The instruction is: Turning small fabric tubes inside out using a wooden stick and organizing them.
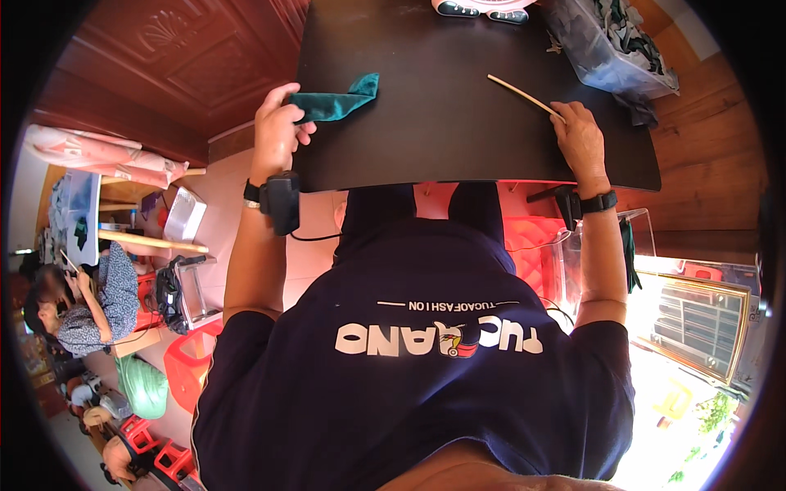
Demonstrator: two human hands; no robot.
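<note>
Dark worktop [458, 123], seen from above, its near edge running across the person's lap. At the far right corner stands a clear plastic bin [610, 49] filled with dark cloth scraps; at the far edge, centre, a pink and white object [483, 8] is only partly in view and cannot be identified.

Teal cloth [340, 102], a narrow folded piece with a velvety sheen, lies near the left edge of the worktop, one end gathered in the left hand [277, 131] and the other end, a loose pointed corner, resting flat on the surface toward the centre. The left hand is closed around the gathered end, fingers curled over it. The cloth looks light, soft and limp; it would likely sag and unfold if lifted by one end, so a pinch across the folded layers near the middle, or a hold at both ends, seems the surer grip. The pile may slide a little between the fingers.

Thin wooden stick [524, 96], pale and straight, lies slantwise near the right edge, its near end pinched in the fingertips of the right hand [581, 139], its far end pointing toward the centre. It appears light and stiff, possibly easy to snap if bent.

Both wrists carry dark bands, each with a small black device.
</note>
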